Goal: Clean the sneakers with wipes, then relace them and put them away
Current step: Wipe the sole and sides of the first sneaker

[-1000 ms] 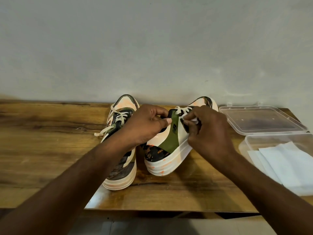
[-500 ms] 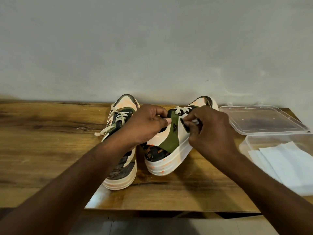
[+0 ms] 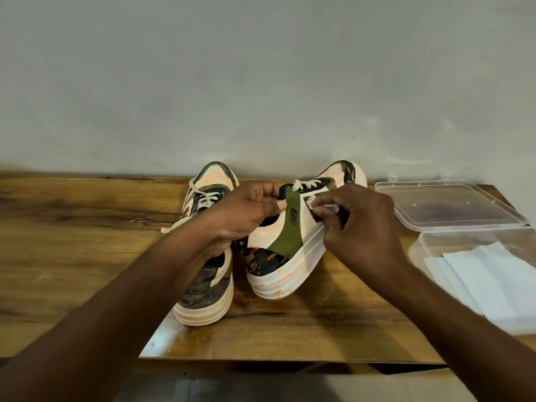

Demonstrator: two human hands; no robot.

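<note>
**Two hands at the right sneaker's collar, lace end pinched**

Two sneakers sit side by side on the wooden table, toes toward the wall. The left sneaker rests flat with a loose lace trailing off its side. The right sneaker is the one being worked: the left hand is clenched on its collar just behind the green heel strip, thumb pressed at the opening, steadying it. The right hand pinches something pale at the top eyelets, most likely the free end of the lace, though the fingertips cover it too much to be sure.

Compared with a second ago, very little has shifted: both hands stay in the same spot and the right fingers have only edged slightly along the eyelet row. That reads as fine threading work in progress, so relacing of this shoe seems under way, not finished.

Off to the right, an open clear container holds white wipes, its lid lying behind it.
</note>
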